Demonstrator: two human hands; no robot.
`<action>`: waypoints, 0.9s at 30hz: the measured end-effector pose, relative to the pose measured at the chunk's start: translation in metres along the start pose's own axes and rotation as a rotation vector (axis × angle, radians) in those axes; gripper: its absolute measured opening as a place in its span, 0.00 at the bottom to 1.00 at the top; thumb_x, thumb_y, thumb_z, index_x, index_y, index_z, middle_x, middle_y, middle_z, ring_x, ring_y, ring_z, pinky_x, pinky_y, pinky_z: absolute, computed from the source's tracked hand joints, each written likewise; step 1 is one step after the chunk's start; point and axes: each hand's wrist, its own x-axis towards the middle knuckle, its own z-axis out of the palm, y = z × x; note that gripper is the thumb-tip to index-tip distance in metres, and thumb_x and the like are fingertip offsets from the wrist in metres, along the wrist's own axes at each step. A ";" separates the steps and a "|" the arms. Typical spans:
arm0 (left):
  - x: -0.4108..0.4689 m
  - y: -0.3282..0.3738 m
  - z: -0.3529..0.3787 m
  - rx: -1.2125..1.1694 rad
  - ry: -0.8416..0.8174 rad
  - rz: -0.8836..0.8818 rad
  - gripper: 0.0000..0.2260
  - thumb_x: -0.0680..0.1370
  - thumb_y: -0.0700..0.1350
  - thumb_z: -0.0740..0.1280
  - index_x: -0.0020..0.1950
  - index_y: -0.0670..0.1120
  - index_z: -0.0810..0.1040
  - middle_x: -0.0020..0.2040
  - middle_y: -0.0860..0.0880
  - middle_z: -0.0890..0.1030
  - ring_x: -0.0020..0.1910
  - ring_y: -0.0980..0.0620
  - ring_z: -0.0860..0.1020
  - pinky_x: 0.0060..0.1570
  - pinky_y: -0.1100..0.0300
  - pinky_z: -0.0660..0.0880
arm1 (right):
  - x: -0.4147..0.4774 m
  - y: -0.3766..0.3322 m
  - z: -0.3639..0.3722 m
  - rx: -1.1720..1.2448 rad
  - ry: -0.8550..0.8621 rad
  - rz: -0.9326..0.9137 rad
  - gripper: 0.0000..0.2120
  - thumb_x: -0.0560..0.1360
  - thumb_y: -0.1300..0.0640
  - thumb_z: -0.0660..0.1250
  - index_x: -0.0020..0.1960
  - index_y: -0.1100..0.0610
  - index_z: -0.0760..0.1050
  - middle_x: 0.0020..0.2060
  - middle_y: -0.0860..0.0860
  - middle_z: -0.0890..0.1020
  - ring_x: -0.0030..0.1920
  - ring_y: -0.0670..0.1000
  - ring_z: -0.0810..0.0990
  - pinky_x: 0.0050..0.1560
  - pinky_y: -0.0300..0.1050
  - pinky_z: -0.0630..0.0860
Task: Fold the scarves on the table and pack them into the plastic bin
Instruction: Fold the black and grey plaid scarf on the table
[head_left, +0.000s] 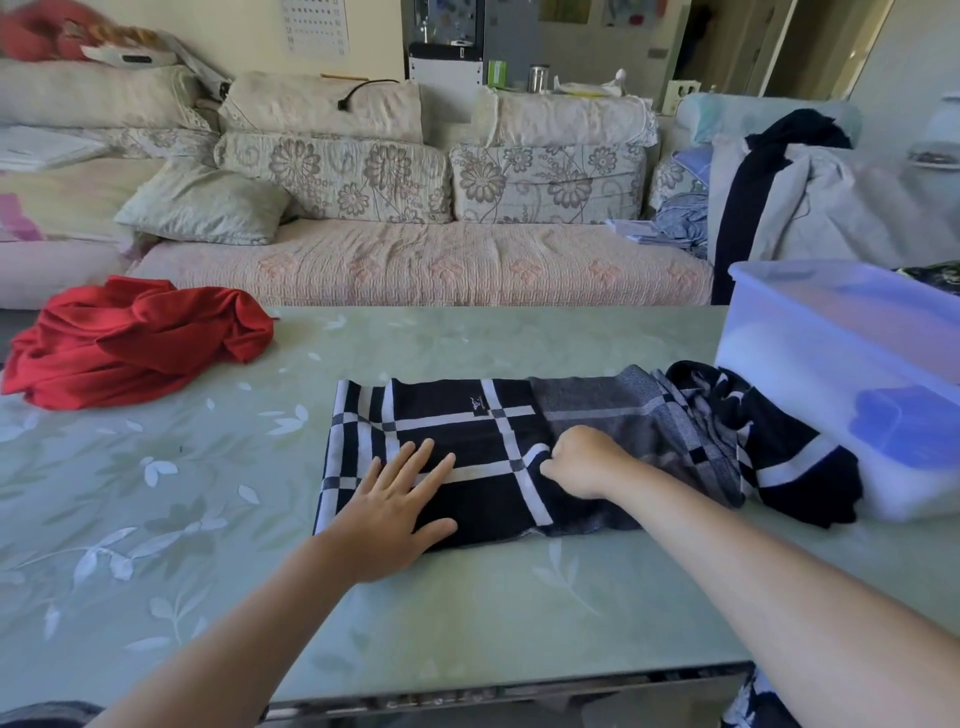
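Two scarves lie on the green tabletop (467, 623). One is a red scarf (135, 343), all in a heap at the far left corner. The other is a checked scarf (467, 452), dark with white lines, in the middle near the front edge. Its left part lies flat and smooth. Its right part is bunched up and touches the one plastic bin (841, 332), which stands on the right side of the tabletop. One blue shape (904, 431) shows through the bin's cloudy wall. I cannot tell what it is.

Two hands are on the checked scarf. The left hand (395, 514) lies flat on the smooth part, palm down, its fingers (421, 457) straight and a little spread. The right hand (582, 462) is just beside it, its fingers (553, 465) curled and pinching a fold of the cloth. The hands are near each other but do not touch.

Behind the tabletop is one long sofa (415, 265), with two flowered cushions (332, 176) against its back and one plain pillow (202, 208) at its left end.
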 end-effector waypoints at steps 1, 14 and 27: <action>-0.001 0.000 0.000 -0.015 0.013 -0.018 0.33 0.75 0.71 0.40 0.77 0.63 0.34 0.77 0.57 0.31 0.76 0.54 0.29 0.76 0.48 0.34 | 0.001 -0.001 -0.005 0.057 0.025 0.010 0.16 0.73 0.56 0.64 0.29 0.56 0.64 0.23 0.51 0.72 0.25 0.52 0.69 0.27 0.41 0.65; 0.028 -0.035 -0.032 -0.158 0.303 -0.089 0.16 0.82 0.52 0.58 0.69 0.54 0.72 0.67 0.55 0.73 0.68 0.52 0.68 0.68 0.54 0.63 | 0.029 -0.018 -0.024 -0.054 0.061 -0.027 0.10 0.67 0.54 0.61 0.31 0.53 0.61 0.24 0.47 0.65 0.26 0.51 0.64 0.29 0.42 0.58; 0.087 -0.074 -0.022 -0.195 0.438 -0.201 0.17 0.84 0.46 0.54 0.71 0.46 0.69 0.69 0.50 0.72 0.69 0.48 0.67 0.65 0.53 0.66 | 0.133 -0.034 -0.002 0.396 0.252 0.136 0.16 0.70 0.50 0.71 0.30 0.53 0.67 0.26 0.47 0.72 0.29 0.51 0.72 0.30 0.41 0.65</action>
